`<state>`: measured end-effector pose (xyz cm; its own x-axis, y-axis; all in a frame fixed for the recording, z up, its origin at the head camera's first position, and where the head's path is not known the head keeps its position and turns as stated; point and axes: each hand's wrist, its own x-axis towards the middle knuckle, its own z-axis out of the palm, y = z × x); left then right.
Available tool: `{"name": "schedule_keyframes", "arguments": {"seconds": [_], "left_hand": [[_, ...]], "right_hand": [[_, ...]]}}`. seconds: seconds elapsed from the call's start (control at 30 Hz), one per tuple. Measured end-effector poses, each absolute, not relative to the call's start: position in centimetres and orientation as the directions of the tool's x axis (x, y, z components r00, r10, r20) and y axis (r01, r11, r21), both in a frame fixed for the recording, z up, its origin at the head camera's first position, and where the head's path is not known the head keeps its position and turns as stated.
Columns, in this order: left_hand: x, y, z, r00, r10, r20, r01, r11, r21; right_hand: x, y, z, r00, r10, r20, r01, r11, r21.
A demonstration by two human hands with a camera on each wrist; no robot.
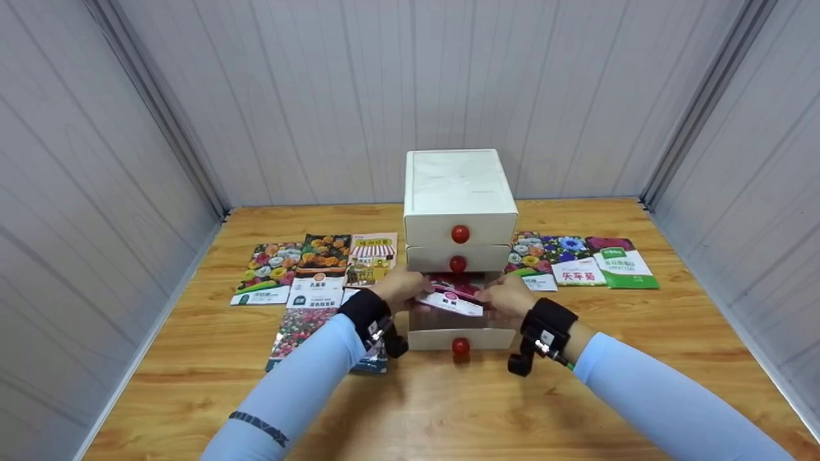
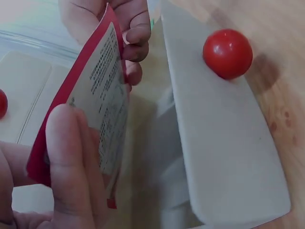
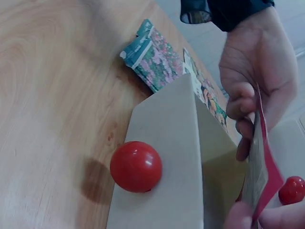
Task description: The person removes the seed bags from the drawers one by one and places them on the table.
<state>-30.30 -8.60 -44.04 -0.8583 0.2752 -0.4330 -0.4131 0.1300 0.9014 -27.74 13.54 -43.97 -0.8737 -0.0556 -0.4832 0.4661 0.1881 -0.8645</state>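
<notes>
My left hand (image 1: 403,289) and right hand (image 1: 510,296) grip a flower seed packet (image 1: 451,302) by its opposite ends, thumbs on one face and fingers on the other. The packet is held tilted over the pulled-out bottom drawer (image 1: 426,339) of a small white drawer cabinet (image 1: 458,182). In the left wrist view its printed white back (image 2: 102,81) and red border show. Whether the packet touches the drawer floor cannot be seen. Each drawer front bears a round red knob (image 3: 136,166); the upper two drawers are closed.
Left of the cabinet lie several seed packets (image 1: 317,294), some overlapping. To the right, a row holds a mixed-flower packet (image 1: 532,259), a blue-flower packet (image 1: 576,262) and a green-and-white packet (image 1: 621,264). Panelled walls (image 1: 307,96) enclose the wooden table (image 1: 461,410).
</notes>
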Motion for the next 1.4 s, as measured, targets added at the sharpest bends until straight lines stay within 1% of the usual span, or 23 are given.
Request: {"name": "schedule_keyframes", "arguments": {"seconds": [0.2, 0.33, 0.63, 0.83, 1.0, 1.17, 1.4], "left_hand": [[-29.3, -8.8, -44.0, -0.831, 0.298, -0.470, -0.443, 0.156, 0.883], [-28.8, -8.7, -44.0, -0.808, 0.329, -0.489, -0.461, 0.164, 0.872], [-26.8, -9.5, -43.8, -0.789, 0.368, -0.493, -0.440, 0.223, 0.870], [-25.4, -10.2, -44.2, -0.776, 0.398, -0.489, -0.450, 0.193, 0.872], [-24.4, -10.7, -44.5, -0.770, 0.429, -0.472, -0.441, 0.178, 0.880], [-23.6, -11.0, -44.8, -0.779, 0.438, -0.449, -0.423, 0.162, 0.892], [-23.0, -11.3, -45.2, -0.833, 0.399, -0.384, -0.362, 0.134, 0.923]], "right_hand": [[-27.7, 14.0, -44.2, -0.864, -0.076, -0.497, 0.486, 0.129, -0.865], [-27.3, 14.3, -44.1, -0.855, -0.105, -0.508, 0.494, 0.133, -0.859], [-25.9, 15.0, -43.9, -0.816, -0.209, -0.539, 0.512, 0.174, -0.841], [-24.8, 15.0, -44.4, -0.808, -0.241, -0.537, 0.521, 0.132, -0.843], [-23.9, 14.8, -44.6, -0.809, -0.262, -0.526, 0.510, 0.131, -0.850], [-23.1, 14.2, -44.7, -0.828, -0.250, -0.503, 0.474, 0.170, -0.864], [-22.4, 13.5, -45.2, -0.877, -0.223, -0.426, 0.388, 0.193, -0.901]]}}
